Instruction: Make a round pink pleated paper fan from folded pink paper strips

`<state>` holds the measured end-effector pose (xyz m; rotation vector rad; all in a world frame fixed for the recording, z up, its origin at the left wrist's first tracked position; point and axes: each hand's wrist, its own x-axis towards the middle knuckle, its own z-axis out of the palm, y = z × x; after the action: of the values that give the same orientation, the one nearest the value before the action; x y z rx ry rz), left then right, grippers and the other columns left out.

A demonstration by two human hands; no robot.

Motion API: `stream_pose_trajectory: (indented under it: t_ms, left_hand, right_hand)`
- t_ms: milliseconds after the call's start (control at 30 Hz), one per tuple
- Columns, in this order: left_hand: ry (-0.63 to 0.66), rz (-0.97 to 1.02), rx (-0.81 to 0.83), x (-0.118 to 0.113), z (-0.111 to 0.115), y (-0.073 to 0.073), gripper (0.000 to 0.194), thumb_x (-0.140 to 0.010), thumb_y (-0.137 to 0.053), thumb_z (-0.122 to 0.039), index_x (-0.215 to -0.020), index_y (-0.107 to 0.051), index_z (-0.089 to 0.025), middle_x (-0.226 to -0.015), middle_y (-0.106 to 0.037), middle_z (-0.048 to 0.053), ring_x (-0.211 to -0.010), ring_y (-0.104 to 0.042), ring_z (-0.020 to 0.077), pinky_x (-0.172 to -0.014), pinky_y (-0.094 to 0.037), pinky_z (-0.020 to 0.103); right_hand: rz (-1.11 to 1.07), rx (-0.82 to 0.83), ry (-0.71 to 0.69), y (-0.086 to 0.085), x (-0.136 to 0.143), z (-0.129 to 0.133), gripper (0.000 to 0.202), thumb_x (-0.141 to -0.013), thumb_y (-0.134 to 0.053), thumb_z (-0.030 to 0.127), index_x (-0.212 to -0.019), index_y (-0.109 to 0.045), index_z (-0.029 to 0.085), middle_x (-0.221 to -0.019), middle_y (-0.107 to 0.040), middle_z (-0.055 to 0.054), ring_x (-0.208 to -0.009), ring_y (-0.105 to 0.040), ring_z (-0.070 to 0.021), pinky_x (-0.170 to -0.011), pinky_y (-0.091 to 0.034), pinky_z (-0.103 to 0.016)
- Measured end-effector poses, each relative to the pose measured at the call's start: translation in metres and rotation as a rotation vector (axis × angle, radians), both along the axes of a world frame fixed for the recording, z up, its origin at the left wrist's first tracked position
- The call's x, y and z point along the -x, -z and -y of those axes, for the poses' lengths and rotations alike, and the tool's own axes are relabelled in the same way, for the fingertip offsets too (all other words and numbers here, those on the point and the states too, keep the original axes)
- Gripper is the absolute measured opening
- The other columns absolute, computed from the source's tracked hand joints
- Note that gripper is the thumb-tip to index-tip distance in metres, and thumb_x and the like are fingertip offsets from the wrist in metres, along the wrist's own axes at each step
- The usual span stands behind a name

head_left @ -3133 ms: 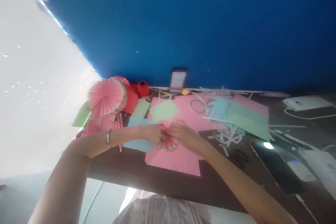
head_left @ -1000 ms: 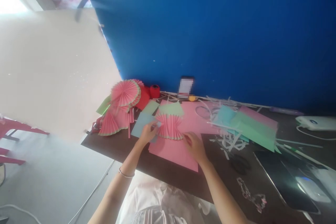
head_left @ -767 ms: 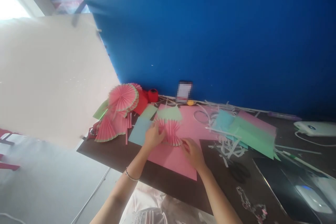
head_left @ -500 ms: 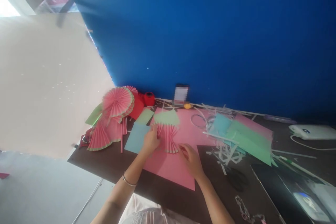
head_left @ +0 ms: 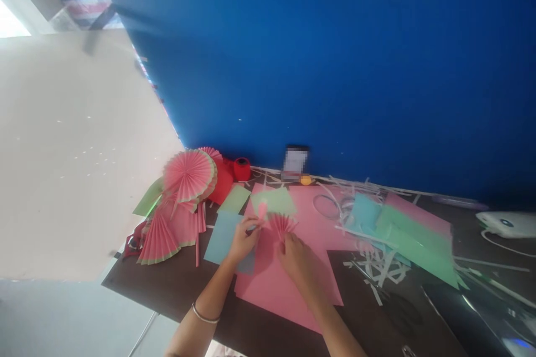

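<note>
My right hand (head_left: 295, 251) is closed on the lower end of a pleated pink paper fan (head_left: 281, 225), whose folds spread upward. Just to its left, the fingers of my left hand (head_left: 244, 239) are pinched at a small, blurred pink piece (head_left: 262, 210) standing above the fingertips; its kind I cannot make out. Beneath both hands lie large pink paper sheets (head_left: 288, 304). A light green sheet (head_left: 276, 201) rests behind the fan, and a blue sheet (head_left: 221, 237) lies partly under my left hand.
Finished pink fans with green edges (head_left: 190, 175) are piled at the table's left end, near a red tape roll (head_left: 242, 169). To the right are green sheets (head_left: 419, 240), white paper strips (head_left: 387, 268) and dark-handled scissors (head_left: 402, 309). A blue panel (head_left: 335, 67) rises behind.
My right hand has moved onto the pleated paper and gripped its lower end; the folds are now gathered into a fan. My left hand has come off the pleats and holds a small pink piece.
</note>
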<state>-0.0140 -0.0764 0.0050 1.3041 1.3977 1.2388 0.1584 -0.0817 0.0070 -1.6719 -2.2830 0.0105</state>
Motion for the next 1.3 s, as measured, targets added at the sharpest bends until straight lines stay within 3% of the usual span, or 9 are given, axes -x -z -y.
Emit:
stream_pose_trajectory:
  t_ms: [133,233,333,400,467,633,800,1100,1300]
  left_hand:
    - [0.013,0.207,0.022,-0.001,-0.002,0.002,0.029,-0.076,-0.064,-0.040,-0.092,-0.069,-0.017,-0.103,-0.056,0.009,-0.079,-0.063,0.0160,-0.072,-0.057,0.034]
    - [0.083,0.327,0.051,-0.003,-0.002,-0.001,0.035,-0.068,-0.071,-0.046,-0.089,-0.070,-0.017,-0.101,-0.057,0.008,-0.073,-0.064,0.0161,-0.072,-0.057,0.036]
    - [0.199,0.427,0.058,-0.007,0.000,-0.006,0.037,-0.066,-0.073,-0.046,-0.087,-0.069,-0.016,-0.099,-0.058,0.008,-0.069,-0.064,0.0149,-0.069,-0.057,0.035]
    - [0.262,0.435,0.036,-0.009,0.003,-0.008,0.034,-0.067,-0.073,-0.044,-0.085,-0.068,-0.016,-0.097,-0.059,0.008,-0.071,-0.064,0.0150,-0.068,-0.056,0.033]
    - [0.288,0.429,0.037,-0.011,0.005,-0.007,0.031,-0.067,-0.074,-0.042,-0.079,-0.065,-0.015,-0.093,-0.060,0.007,-0.072,-0.064,0.0151,-0.068,-0.054,0.031]
    - [0.296,0.438,0.170,-0.013,0.007,0.001,0.040,-0.063,-0.076,-0.045,-0.078,-0.053,-0.016,-0.083,-0.061,0.003,-0.062,-0.064,0.0132,-0.057,-0.050,0.025]
    - [0.394,0.473,0.221,-0.014,0.006,0.006,0.050,-0.057,-0.080,-0.043,-0.081,-0.045,-0.017,-0.070,-0.059,-0.001,-0.059,-0.064,0.0148,-0.053,-0.043,0.021]
    - [0.534,0.446,0.244,-0.017,0.004,0.019,0.048,-0.050,-0.081,-0.048,-0.064,-0.052,-0.012,-0.063,-0.059,0.001,-0.059,-0.057,0.0102,-0.058,-0.042,0.022]
    - [0.506,0.290,0.236,-0.018,0.004,0.012,0.047,-0.054,-0.077,-0.052,-0.066,-0.059,-0.011,-0.069,-0.063,0.003,-0.062,-0.057,0.0105,-0.062,-0.044,0.023]
  right_hand:
    - [-0.086,0.018,-0.012,0.004,-0.028,-0.003,0.023,-0.085,-0.034,0.014,-0.082,-0.056,0.020,-0.073,-0.061,-0.010,-0.069,-0.059,-0.0233,-0.064,-0.042,-0.035]
    - [-0.285,0.051,0.019,-0.005,-0.031,-0.011,0.017,-0.086,-0.042,0.029,-0.085,-0.057,0.020,-0.080,-0.061,-0.012,-0.083,-0.059,-0.0284,-0.073,-0.044,-0.041]
    - [-0.619,0.284,0.050,-0.022,-0.016,-0.020,0.033,-0.079,-0.054,0.046,-0.099,-0.056,0.020,-0.095,-0.063,-0.012,-0.085,-0.061,-0.0278,-0.072,-0.048,-0.043]
    - [-0.897,0.515,0.013,-0.033,-0.004,-0.026,0.042,-0.073,-0.061,0.049,-0.105,-0.054,0.022,-0.095,-0.065,-0.009,-0.078,-0.063,-0.0250,-0.067,-0.051,-0.041]
    - [-1.074,0.616,-0.034,-0.039,0.005,-0.031,0.038,-0.070,-0.064,0.047,-0.098,-0.056,0.022,-0.088,-0.066,-0.007,-0.077,-0.063,-0.0247,-0.066,-0.052,-0.040]
    - [-1.210,0.546,0.002,-0.039,0.009,-0.036,0.032,-0.070,-0.065,0.047,-0.085,-0.058,0.019,-0.076,-0.065,-0.006,-0.074,-0.063,-0.0231,-0.063,-0.051,-0.036]
    - [-1.420,0.526,0.220,-0.034,0.000,-0.039,0.040,-0.055,-0.078,0.042,-0.080,-0.059,0.018,-0.064,-0.062,0.000,-0.051,-0.052,-0.0114,-0.046,-0.041,-0.024]
    - [-1.488,0.474,0.301,-0.038,-0.023,-0.043,0.046,-0.048,-0.081,0.046,-0.078,-0.062,0.016,-0.057,-0.059,0.001,-0.048,-0.049,-0.0098,-0.045,-0.041,-0.023]
    - [-1.494,0.523,0.281,-0.048,-0.028,-0.038,0.038,-0.050,-0.081,0.042,-0.069,-0.059,0.018,-0.054,-0.055,0.003,-0.048,-0.048,-0.0094,-0.043,-0.042,-0.021]
